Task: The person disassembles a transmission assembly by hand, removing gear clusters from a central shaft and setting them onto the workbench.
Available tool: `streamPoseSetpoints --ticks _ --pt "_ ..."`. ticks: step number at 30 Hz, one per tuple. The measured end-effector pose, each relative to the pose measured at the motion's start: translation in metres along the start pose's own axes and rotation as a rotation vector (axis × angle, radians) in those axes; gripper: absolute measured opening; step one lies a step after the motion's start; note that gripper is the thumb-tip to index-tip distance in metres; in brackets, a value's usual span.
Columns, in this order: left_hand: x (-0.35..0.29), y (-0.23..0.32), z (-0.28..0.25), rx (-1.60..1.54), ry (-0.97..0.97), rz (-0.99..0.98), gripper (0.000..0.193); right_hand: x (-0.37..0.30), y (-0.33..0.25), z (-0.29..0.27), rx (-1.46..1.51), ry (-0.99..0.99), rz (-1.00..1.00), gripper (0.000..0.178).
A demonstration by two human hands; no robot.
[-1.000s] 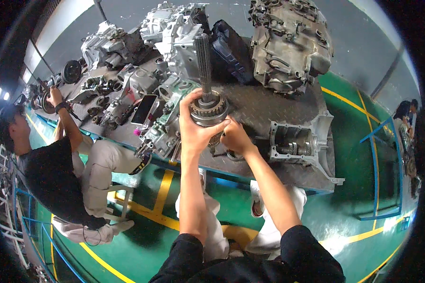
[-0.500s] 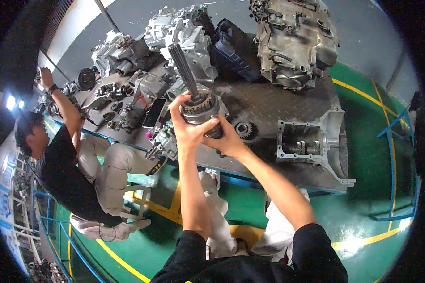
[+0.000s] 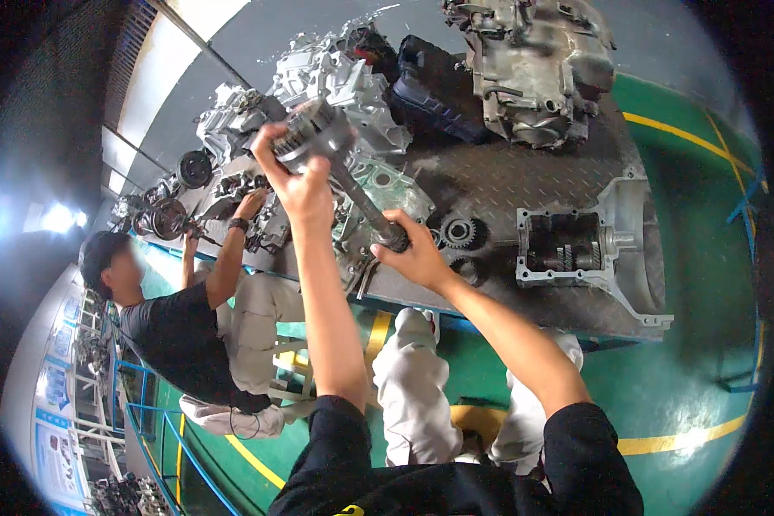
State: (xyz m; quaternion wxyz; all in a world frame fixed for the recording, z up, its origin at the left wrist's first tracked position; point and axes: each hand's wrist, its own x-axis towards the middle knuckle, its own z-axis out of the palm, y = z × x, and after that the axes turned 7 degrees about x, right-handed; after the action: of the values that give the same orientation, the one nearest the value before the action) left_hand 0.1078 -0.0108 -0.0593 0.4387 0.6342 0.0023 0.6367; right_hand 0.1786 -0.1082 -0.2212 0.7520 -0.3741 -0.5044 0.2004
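My left hand (image 3: 297, 185) is closed around a gear assembly (image 3: 318, 133) with toothed and smooth rings, partly blurred by motion. A long dark gear shaft (image 3: 357, 196) runs from it, tilted down to the right. My right hand (image 3: 417, 258) grips the shaft's lower end, its fingers wrapped around it. Both hands hold the piece above the near part of the metal workbench (image 3: 490, 181). Beside my right hand, a toothed gear (image 3: 458, 232) lies flat on the bench. A smaller gear (image 3: 466, 271) sits just in front of it, partly hidden.
On the right stands an open gearbox housing (image 3: 606, 249) with gears inside. A large gearbox (image 3: 533, 77), a black plastic case (image 3: 434, 90) and silver casings (image 3: 340, 82) line the back. A co-worker (image 3: 185, 335) sits at the left, hands among loose parts.
The gear assembly and my left hand have moved up and left; my right hand stays lower, on the shaft. The shaft tilts more, and more of it shows between my hands. The co-worker's raised arm has lowered.
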Motion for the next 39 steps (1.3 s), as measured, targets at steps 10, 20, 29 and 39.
streamPoseSetpoints --ticks 10,20,29,39 --pt "0.030 0.044 0.004 0.378 0.306 0.219 0.054 -0.005 0.008 -0.005 0.044 0.047 0.091 0.042" --pt "-0.158 -0.027 -0.099 -0.951 0.781 -0.729 0.048 -0.006 0.014 0.016 -0.054 -0.029 0.027 0.043" --pt "-0.186 -0.040 -0.101 -0.936 0.821 -0.911 0.052 -0.011 0.005 0.032 -0.082 -0.132 -0.052 0.045" --pt "-0.202 -0.064 -0.095 0.163 0.537 -1.057 0.051 -0.019 0.028 0.012 -0.130 -0.097 -0.002 0.046"
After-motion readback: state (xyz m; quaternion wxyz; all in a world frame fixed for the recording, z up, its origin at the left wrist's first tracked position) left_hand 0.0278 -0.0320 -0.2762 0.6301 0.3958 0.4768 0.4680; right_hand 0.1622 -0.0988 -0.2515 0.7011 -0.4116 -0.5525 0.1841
